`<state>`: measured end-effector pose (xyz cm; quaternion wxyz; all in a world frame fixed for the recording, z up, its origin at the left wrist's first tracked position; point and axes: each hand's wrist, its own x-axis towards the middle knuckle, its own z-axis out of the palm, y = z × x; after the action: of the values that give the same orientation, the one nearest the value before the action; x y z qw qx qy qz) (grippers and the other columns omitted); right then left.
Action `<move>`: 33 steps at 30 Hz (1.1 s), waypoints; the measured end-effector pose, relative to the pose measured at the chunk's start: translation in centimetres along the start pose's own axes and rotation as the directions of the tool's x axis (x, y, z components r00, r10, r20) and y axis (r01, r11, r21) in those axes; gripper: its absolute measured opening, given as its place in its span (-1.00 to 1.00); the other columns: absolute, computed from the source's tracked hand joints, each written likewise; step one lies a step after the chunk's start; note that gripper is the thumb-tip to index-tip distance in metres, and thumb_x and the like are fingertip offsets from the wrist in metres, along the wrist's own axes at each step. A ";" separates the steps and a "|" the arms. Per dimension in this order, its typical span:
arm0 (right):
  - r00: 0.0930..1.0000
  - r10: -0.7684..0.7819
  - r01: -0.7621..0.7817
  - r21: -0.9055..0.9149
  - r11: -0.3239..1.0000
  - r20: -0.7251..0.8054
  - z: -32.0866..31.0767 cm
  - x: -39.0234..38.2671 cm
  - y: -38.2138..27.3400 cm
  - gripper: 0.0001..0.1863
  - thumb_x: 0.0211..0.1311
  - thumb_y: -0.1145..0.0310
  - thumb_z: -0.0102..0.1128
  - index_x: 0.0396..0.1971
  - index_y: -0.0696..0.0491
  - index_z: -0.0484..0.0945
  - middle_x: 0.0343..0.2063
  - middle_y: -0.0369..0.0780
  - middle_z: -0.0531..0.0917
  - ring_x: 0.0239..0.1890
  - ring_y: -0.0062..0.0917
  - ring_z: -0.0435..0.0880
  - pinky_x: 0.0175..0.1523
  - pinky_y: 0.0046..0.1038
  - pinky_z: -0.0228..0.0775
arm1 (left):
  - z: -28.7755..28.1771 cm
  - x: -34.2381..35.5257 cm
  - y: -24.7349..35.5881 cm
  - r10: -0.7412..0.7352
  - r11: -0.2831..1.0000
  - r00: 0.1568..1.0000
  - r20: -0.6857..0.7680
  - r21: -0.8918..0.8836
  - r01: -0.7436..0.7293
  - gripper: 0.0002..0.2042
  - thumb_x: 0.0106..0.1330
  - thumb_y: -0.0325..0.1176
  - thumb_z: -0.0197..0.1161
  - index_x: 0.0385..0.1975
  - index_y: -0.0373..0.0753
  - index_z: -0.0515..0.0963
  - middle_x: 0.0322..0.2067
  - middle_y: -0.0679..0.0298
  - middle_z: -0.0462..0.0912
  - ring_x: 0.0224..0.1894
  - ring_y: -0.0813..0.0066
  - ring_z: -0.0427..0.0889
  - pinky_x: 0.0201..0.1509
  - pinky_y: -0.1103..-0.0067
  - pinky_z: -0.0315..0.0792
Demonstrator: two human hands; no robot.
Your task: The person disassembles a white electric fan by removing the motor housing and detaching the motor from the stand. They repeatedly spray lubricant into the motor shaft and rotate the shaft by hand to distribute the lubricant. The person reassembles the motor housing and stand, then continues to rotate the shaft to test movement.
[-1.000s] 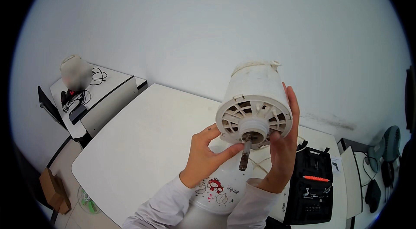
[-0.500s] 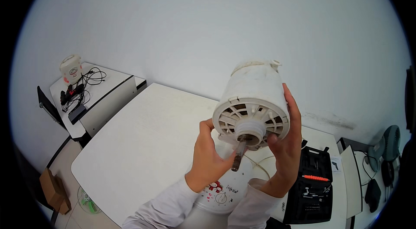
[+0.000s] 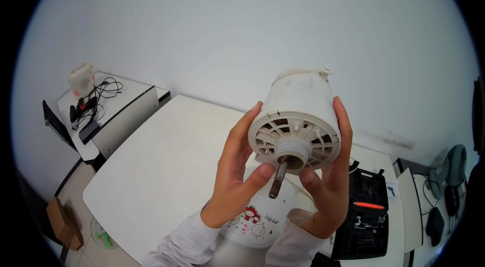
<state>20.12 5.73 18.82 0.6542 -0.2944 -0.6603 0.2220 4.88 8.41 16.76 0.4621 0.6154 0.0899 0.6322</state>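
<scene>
Above the near part of the table I hold up a fan motor housing (image 3: 299, 96), off-white and stained, with its vented round front tilted down toward me. A bare rusty shaft (image 3: 278, 178) sticks out of the hub in the middle of the vents. My left hand (image 3: 235, 171) is closed round the housing's left side, its thumb by the lower rim close to the shaft. My right hand (image 3: 331, 181) grips the right side, fingers along the wall and thumb under the rim. Below stands the white fan base (image 3: 252, 229) with a red cartoon print and a dial, partly hidden by my arms.
On the right of the white table (image 3: 156, 166) lies a black tool case (image 3: 361, 247) with an orange-handled tool and bits. Cables (image 3: 103, 90) and a small white appliance (image 3: 81, 81) sit on the left desk. A cardboard box (image 3: 64, 224) is on the floor.
My left hand has moved from near the shaft up onto the housing's left side, uncovering the shaft. The housing has shifted slightly to the right.
</scene>
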 end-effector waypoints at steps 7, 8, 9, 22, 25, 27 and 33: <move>1.000 -0.002 0.003 0.085 0.996 -0.013 1.5 0.4 -0.9 0.38 -0.53 -0.08 0.54 0.30 0.07 -0.19 0.27 -0.03 -0.15 0.27 -0.21 0.10 0.17 -0.19 0.25 | 0.5 1.0 0.0 0.011 0.981 1.000 0.007 -0.191 -0.009 -0.13 0.09 -0.22 0.32 0.30 -0.26 -0.13 0.27 0.10 0.01 0.31 0.25 0.03 0.32 0.37 0.00; 1.000 0.007 -0.005 0.060 0.998 -0.028 1.5 0.3 -1.1 0.41 -0.57 -0.13 0.53 0.30 0.08 -0.20 0.25 -0.03 -0.09 0.25 -0.22 0.14 0.16 -0.20 0.26 | 0.7 1.0 0.3 -0.023 0.972 1.000 0.017 -0.232 0.026 -0.11 0.08 -0.23 0.33 0.31 -0.26 -0.14 0.26 0.10 0.02 0.31 0.26 0.03 0.32 0.38 0.00; 0.998 0.019 -0.018 0.018 1.000 -0.053 1.5 0.3 -1.2 0.44 -0.61 -0.20 0.51 0.30 0.10 -0.20 0.21 -0.02 0.05 0.21 -0.22 0.23 0.15 -0.22 0.27 | 0.9 1.0 0.4 -0.037 0.966 0.999 0.016 -0.255 0.040 -0.11 0.07 -0.24 0.34 0.31 -0.26 -0.15 0.26 0.10 0.03 0.31 0.26 0.04 0.32 0.38 0.00; 0.998 -0.019 0.022 0.045 0.999 -0.062 1.2 0.4 -0.3 0.34 -0.44 -0.15 0.48 0.29 0.13 -0.19 0.19 -0.03 0.14 0.18 -0.27 0.27 0.17 -0.27 0.25 | 0.5 1.1 -0.8 0.064 0.983 0.998 0.015 -0.172 -0.061 0.24 -0.34 0.17 0.48 0.31 -0.25 -0.16 0.32 0.10 -0.18 0.35 0.18 -0.07 0.35 0.32 -0.08; 0.998 -0.051 0.051 -0.018 0.999 -0.022 0.5 0.3 0.0 0.00 -0.06 0.05 0.30 0.29 0.10 -0.09 0.28 -0.02 -0.07 0.29 -0.23 0.04 0.22 -0.23 0.14 | 0.7 1.1 -0.5 0.048 0.987 0.999 0.010 -0.157 -0.046 0.24 -0.36 0.16 0.49 0.31 -0.25 -0.16 0.33 0.09 -0.20 0.35 0.16 -0.09 0.35 0.31 -0.10; 0.998 -0.050 0.048 -0.067 0.997 -0.027 0.3 0.1 0.0 -0.24 0.16 0.13 0.10 0.28 0.10 -0.01 0.30 -0.01 -0.10 0.33 -0.21 -0.03 0.24 -0.22 0.09 | 0.7 1.0 -0.4 0.034 0.988 0.999 0.005 -0.154 -0.033 0.23 -0.35 0.13 0.50 0.31 -0.25 -0.16 0.33 0.09 -0.19 0.35 0.16 -0.09 0.35 0.31 -0.09; 0.980 -0.137 0.105 -0.209 0.972 -0.146 1.2 0.5 -0.4 -0.41 0.36 0.05 -0.28 0.22 0.16 0.13 0.16 -0.04 0.21 0.15 -0.34 0.28 0.14 -0.38 0.21 | 0.7 0.9 0.4 0.037 0.995 0.999 0.003 -0.088 -0.036 0.18 -0.32 0.04 0.51 0.30 -0.27 -0.12 0.30 0.09 -0.07 0.32 0.18 0.03 0.31 0.33 0.01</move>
<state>18.85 5.92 19.40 0.6844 -0.3348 -0.6415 0.0898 5.44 8.53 17.78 0.4773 0.5976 0.0495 0.6423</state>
